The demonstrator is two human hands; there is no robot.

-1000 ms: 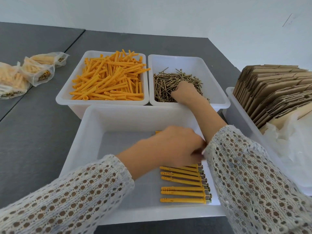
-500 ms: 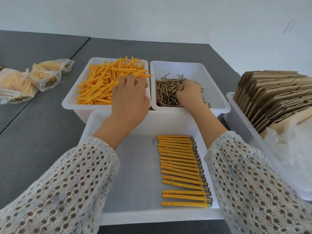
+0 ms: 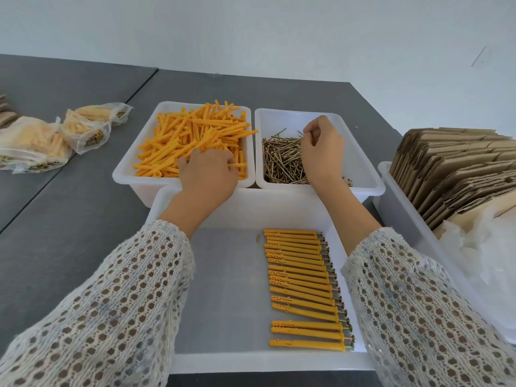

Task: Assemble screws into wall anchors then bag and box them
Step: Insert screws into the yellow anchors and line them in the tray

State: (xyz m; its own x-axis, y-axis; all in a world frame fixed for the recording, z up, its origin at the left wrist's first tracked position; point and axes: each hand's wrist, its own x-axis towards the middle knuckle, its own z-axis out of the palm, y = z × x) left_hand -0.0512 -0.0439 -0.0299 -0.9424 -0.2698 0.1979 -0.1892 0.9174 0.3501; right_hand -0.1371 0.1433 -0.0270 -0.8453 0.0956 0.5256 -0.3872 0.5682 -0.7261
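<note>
No text, label, brand, number or sign can be read anywhere in view; the bins, bags and cardboard show no legible print.

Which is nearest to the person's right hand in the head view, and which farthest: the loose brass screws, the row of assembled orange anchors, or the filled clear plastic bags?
1. Loose brass screws: in the right-hand white tub, under the right hand.
2. Row of assembled orange anchors: front tray, towards the person.
3. Filled clear plastic bags: far left on the grey table.
</note>
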